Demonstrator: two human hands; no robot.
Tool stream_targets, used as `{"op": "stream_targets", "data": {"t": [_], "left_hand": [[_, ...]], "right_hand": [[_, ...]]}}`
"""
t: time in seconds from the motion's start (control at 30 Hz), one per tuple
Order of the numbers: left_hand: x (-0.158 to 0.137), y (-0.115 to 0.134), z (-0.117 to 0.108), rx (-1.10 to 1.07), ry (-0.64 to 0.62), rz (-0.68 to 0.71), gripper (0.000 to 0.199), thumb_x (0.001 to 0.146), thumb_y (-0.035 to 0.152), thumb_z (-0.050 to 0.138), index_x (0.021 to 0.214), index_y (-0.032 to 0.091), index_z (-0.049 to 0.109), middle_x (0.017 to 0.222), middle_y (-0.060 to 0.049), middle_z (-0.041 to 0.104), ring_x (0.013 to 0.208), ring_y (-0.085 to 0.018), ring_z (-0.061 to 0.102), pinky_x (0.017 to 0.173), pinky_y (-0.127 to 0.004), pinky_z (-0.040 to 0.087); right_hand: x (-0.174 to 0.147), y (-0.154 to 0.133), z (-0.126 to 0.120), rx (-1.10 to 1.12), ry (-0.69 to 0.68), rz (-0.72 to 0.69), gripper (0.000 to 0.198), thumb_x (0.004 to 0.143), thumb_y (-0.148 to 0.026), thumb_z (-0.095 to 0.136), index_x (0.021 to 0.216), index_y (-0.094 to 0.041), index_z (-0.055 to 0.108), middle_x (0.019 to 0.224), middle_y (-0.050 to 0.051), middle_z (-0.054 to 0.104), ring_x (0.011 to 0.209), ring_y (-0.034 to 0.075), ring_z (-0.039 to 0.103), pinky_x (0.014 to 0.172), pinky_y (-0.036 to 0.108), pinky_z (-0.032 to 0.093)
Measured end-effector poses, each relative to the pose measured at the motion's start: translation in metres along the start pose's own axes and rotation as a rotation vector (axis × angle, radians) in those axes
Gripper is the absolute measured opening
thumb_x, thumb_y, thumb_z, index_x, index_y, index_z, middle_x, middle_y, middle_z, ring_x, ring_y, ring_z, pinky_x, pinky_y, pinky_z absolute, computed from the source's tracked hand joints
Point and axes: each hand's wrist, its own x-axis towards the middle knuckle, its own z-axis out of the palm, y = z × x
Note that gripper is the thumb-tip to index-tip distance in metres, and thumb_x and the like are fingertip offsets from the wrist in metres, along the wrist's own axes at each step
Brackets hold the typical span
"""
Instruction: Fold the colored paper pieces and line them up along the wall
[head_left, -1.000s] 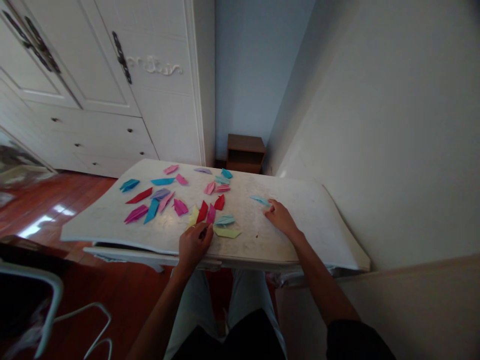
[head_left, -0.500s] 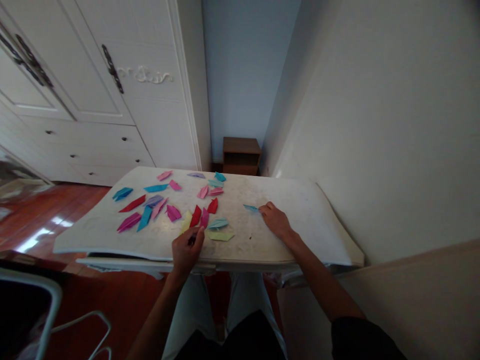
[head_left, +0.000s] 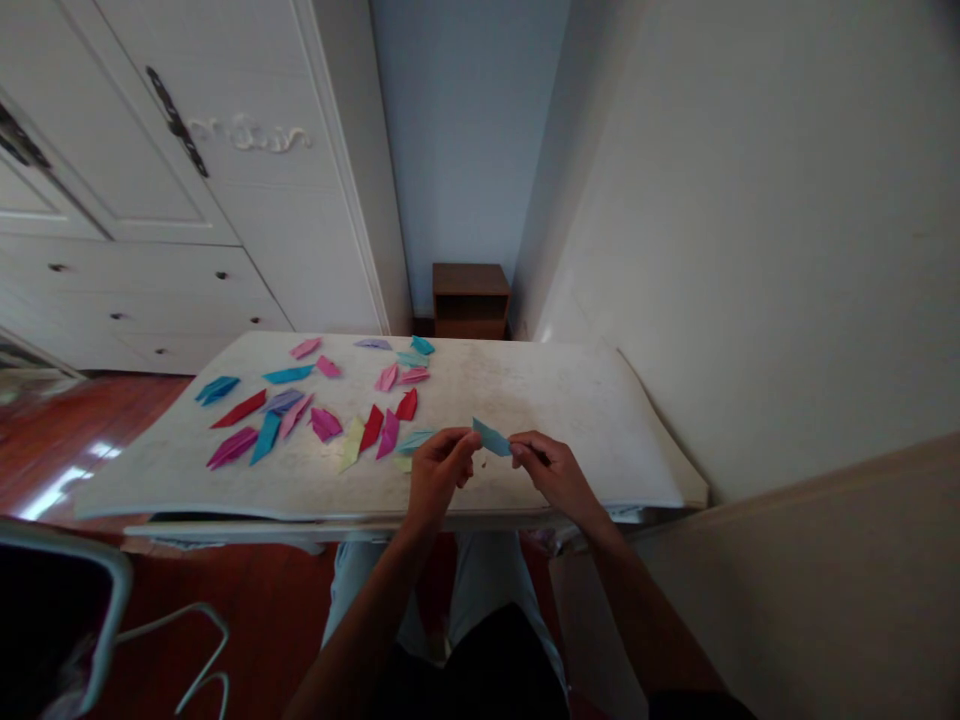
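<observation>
Light blue folded paper (head_left: 491, 438): ends covered by fingertips of left hand (head_left: 441, 470) and right hand (head_left: 551, 470), fold details too small to read. Left hand partly hides pale teal folded paper (head_left: 415, 440), most of yellow-green folded paper (head_left: 404, 464). Dark speck (head_left: 484, 464) on white table (head_left: 555, 400) too small to identify. Brown nightstand (head_left: 471, 278) base hidden behind white table. White wardrobe (head_left: 330, 250) cut by top and left edges, pale tubular frame (head_left: 120, 580) by left edge

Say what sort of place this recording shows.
Probably a bedroom, or a similar room at home: a white wardrobe with drawers, a small brown cabinet and a reddish wooden floor suggest it.
</observation>
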Motion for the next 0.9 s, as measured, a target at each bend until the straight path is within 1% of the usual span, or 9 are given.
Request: {"op": "stream_targets", "data": {"t": [0.07, 0.17, 0.27, 0.37, 0.5, 0.57, 0.67, 0.83, 0.9], "left_hand": [[0.003, -0.003, 0.003, -0.057, -0.009, -0.069, 0.026, 0.071, 0.039, 0.073, 0.07, 0.015, 0.062, 0.049, 0.005, 0.048, 0.042, -0.005, 0.037, 0.039, -0.02, 0.023], [0.004, -0.009, 0.005, -0.121, -0.043, -0.175, 0.027, 0.068, 0.038, 0.071, 0.067, 0.017, 0.055, 0.057, 0.003, 0.055, 0.043, -0.005, 0.04, 0.039, -0.018, 0.023], [0.004, -0.017, 0.005, -0.147, -0.06, -0.24, 0.029, 0.065, 0.038, 0.071, 0.067, 0.017, 0.05, 0.064, 0.0, 0.06, 0.044, -0.006, 0.046, 0.038, -0.018, 0.026], [0.004, -0.024, 0.004, -0.136, -0.021, -0.231, 0.032, 0.063, 0.039, 0.073, 0.068, 0.017, 0.051, 0.065, 0.0, 0.063, 0.044, -0.006, 0.049, 0.037, -0.016, 0.028], [0.005, -0.03, 0.001, -0.085, 0.051, -0.143, 0.032, 0.063, 0.038, 0.075, 0.071, 0.016, 0.055, 0.067, 0.0, 0.065, 0.044, -0.005, 0.05, 0.038, -0.016, 0.032], [0.006, -0.031, 0.002, -0.065, 0.052, -0.122, 0.031, 0.063, 0.038, 0.076, 0.071, 0.016, 0.056, 0.067, 0.001, 0.065, 0.044, -0.005, 0.05, 0.038, -0.016, 0.033], [0.007, -0.033, 0.003, -0.045, 0.027, -0.126, 0.033, 0.065, 0.043, 0.075, 0.07, 0.016, 0.057, 0.066, 0.0, 0.064, 0.045, -0.006, 0.051, 0.038, -0.017, 0.034], [0.01, -0.038, 0.004, -0.001, 0.0, -0.088, 0.038, 0.071, 0.051, 0.072, 0.067, 0.017, 0.055, 0.049, 0.005, 0.052, 0.04, -0.006, 0.043, 0.039, -0.017, 0.03], [0.011, -0.039, 0.006, -0.022, -0.017, -0.079, 0.04, 0.071, 0.052, 0.073, 0.065, 0.018, 0.052, 0.048, 0.006, 0.051, 0.039, -0.005, 0.04, 0.04, -0.017, 0.028]], "right_hand": [[-0.004, 0.003, 0.007, 0.217, 0.101, 0.109, 0.026, 0.087, -0.045, 0.06, 0.086, -0.021, 0.069, 0.067, -0.002, 0.059, 0.048, 0.01, 0.043, 0.046, 0.024, 0.033], [-0.006, 0.011, 0.02, 0.543, 0.278, 0.234, 0.028, 0.078, -0.048, 0.069, 0.079, -0.02, 0.069, 0.062, -0.003, 0.057, 0.044, 0.007, 0.04, 0.044, 0.023, 0.03], [-0.007, 0.019, 0.033, 0.682, 0.38, 0.286, 0.032, 0.072, -0.052, 0.073, 0.077, -0.02, 0.066, 0.056, -0.005, 0.051, 0.044, 0.008, 0.041, 0.044, 0.022, 0.033], [-0.009, 0.026, 0.039, 0.714, 0.408, 0.304, 0.035, 0.072, -0.053, 0.072, 0.077, -0.02, 0.064, 0.062, -0.003, 0.056, 0.047, 0.008, 0.045, 0.046, 0.022, 0.037], [-0.012, 0.028, 0.042, 0.719, 0.383, 0.307, 0.033, 0.073, -0.052, 0.073, 0.079, -0.02, 0.063, 0.08, 0.001, 0.065, 0.054, 0.009, 0.051, 0.051, 0.022, 0.043], [-0.012, 0.026, 0.042, 0.71, 0.364, 0.314, 0.032, 0.071, -0.049, 0.075, 0.081, -0.02, 0.065, 0.08, 0.001, 0.066, 0.055, 0.009, 0.053, 0.053, 0.022, 0.044], [-0.011, 0.025, 0.041, 0.677, 0.363, 0.322, 0.029, 0.07, -0.046, 0.077, 0.078, -0.019, 0.066, 0.076, 0.001, 0.065, 0.056, 0.01, 0.053, 0.056, 0.023, 0.045], [-0.008, 0.03, 0.037, 0.586, 0.361, 0.302, 0.027, 0.075, -0.045, 0.073, 0.074, -0.019, 0.066, 0.071, 0.001, 0.064, 0.057, 0.011, 0.053, 0.057, 0.024, 0.045], [-0.007, 0.033, 0.035, 0.58, 0.361, 0.3, 0.028, 0.074, -0.046, 0.072, 0.073, -0.02, 0.065, 0.07, 0.0, 0.064, 0.057, 0.011, 0.053, 0.058, 0.024, 0.045]]}}
